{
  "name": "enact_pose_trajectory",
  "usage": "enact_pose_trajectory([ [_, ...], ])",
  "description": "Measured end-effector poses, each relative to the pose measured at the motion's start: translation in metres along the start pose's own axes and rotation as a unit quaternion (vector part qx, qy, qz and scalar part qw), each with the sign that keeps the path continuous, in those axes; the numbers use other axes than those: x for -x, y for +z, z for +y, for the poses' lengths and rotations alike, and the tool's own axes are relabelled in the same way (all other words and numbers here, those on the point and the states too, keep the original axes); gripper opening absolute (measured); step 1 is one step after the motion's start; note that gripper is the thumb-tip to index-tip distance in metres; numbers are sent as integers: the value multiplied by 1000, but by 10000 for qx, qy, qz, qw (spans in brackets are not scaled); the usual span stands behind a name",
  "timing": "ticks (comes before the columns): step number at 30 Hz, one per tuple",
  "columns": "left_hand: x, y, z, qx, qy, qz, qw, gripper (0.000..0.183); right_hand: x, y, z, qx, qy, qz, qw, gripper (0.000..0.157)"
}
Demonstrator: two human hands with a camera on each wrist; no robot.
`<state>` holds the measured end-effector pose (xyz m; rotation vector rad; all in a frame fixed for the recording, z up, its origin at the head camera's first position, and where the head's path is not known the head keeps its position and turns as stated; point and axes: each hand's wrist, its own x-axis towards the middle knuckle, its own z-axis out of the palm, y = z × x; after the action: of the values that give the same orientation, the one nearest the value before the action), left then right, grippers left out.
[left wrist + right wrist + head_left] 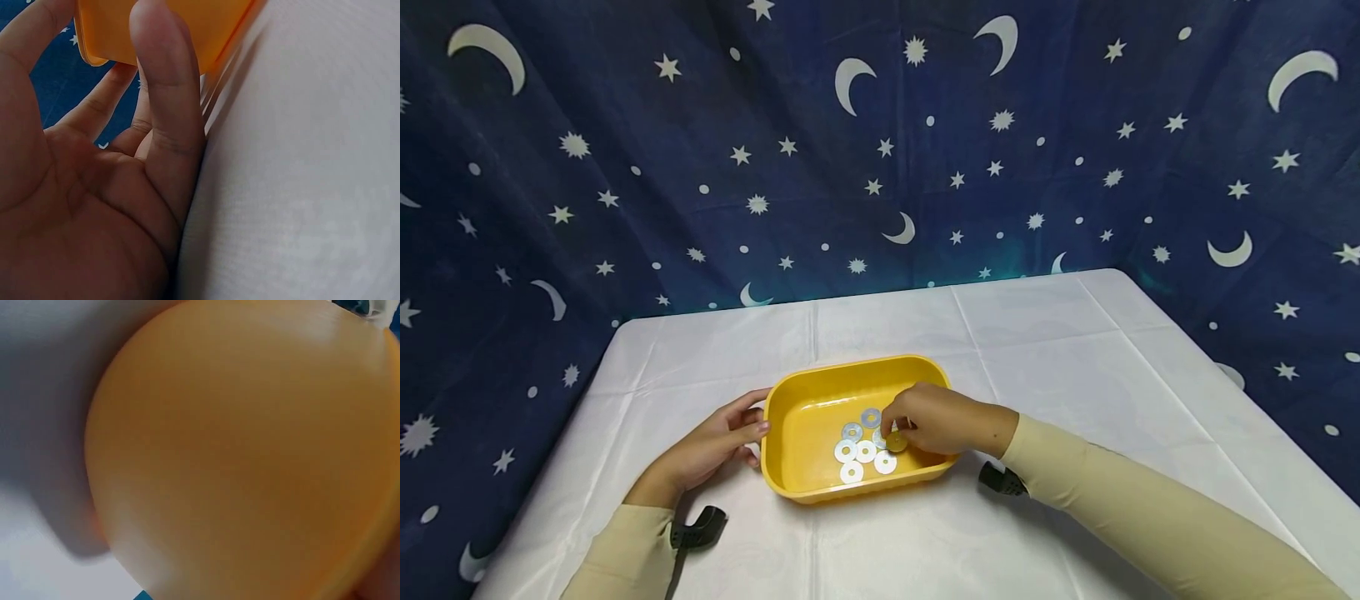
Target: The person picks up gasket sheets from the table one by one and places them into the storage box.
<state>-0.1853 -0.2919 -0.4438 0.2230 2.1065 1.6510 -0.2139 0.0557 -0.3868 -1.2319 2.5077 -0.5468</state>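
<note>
A yellow plastic tray (808, 475) sits on the white cloth, with several flat silver washers (865, 452) lying loose on its floor. My left hand (703, 450) is at the tray's left end, its fairly straight fingers and thumb touching the outer wall and rim. Over the right end of the tray my right hand (943, 417) reaches in, fingers curled down among the washers. Its fingertips pinch a gold-coloured disc (896, 442), partly covered by the hand. The right wrist view is filled by the tray's outer wall (237, 444), so the fingers' work is hidden there.
White cloth (1037, 333) covers the table around the tray. A dark blue curtain (805, 242) with moons and stars hangs behind and at both sides. Black wrist cameras (700, 528) sit under both sleeves, close to the tabletop.
</note>
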Motion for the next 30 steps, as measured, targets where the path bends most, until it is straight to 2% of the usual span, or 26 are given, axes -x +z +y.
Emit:
enact_pose_trajectory([
  [8,0,0,7,-11,33,26,10000,61,0,4,-1,488,392,-54,9980,18],
  [13,1,1,9,8,61,41,10000,61,2,6,-3,1069,481,115,9930,17],
  [16,2,4,11,16,-38,122,9999,63,8,5,-4,1194,503,341,9910,15],
  [19,7,9,19,-392,-90,464,9981,68,21,1,-3,1095,554,835,9889,21],
  [21,14,12,30,-1143,-39,904,9893,71,32,-5,0,1126,683,1332,9823,30],
  [22,19,14,37,-1660,37,1163,9792,72,38,-8,3,1206,766,1592,9769,35],
  [23,24,15,44,-2240,96,1434,9639,73,44,-11,7,1286,860,1832,9708,39],
  [24,29,16,50,-2856,188,1704,9429,73,50,-13,12,1383,976,2037,9643,44],
  [26,37,18,62,-3956,259,2176,8919,74,58,-18,23,1589,1290,2295,9515,51],
  [28,42,20,70,-4762,245,2514,8423,74,63,-22,35,1690,1605,2338,9439,57],
  [29,43,20,73,-5046,172,2615,8227,76,65,-23,41,1709,1754,2301,9419,59],
  [30,44,20,74,-5268,75,2679,8066,77,67,-24,46,1736,1897,2238,9401,62],
])
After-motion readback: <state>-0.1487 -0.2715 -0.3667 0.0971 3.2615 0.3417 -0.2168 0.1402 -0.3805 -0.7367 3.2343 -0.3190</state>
